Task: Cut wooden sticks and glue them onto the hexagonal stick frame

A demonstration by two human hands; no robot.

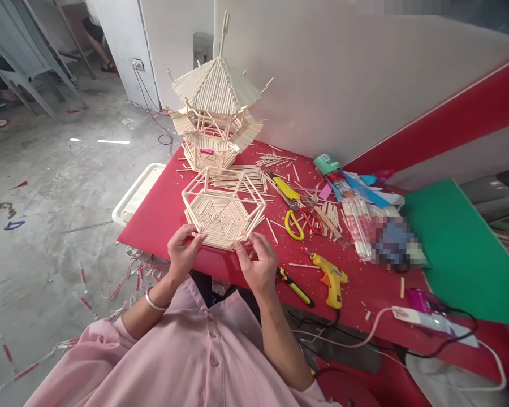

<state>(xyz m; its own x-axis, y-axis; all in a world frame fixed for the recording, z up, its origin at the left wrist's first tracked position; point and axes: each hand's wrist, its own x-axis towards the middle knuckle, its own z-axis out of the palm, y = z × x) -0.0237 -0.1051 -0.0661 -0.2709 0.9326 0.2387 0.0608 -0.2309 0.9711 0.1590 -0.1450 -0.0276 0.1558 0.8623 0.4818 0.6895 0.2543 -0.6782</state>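
The left hand (183, 251) and the right hand (258, 260) each pinch, thumb against finger, at a near corner of a hexagonal stick frame (218, 220). The frame stands between and just beyond the hands, by the near edge of the red surface (152, 226); whether it is lifted slightly or fully resting cannot be told. One flat side faces the wearer, and its corners point out past the left and right hands. It looks widest from hand to hand, though a near-regular hexagon has hardly any long axis. Its thin uprights could crack or come unstuck if the hands squeezed inward or pulled unevenly, and a slip toward the wearer could tip it off the edge.

Just right of the right hand lies a utility knife (296, 288), its upper end too hidden to show any blade; a careless wrist could brush it. Farther right is a yellow glue gun (331, 277), nozzle toward the frame, a burn risk if hot. Beyond the hands lie scissors (292, 210) and loose sticks (241, 178), then a tiered pagoda model (216, 90).
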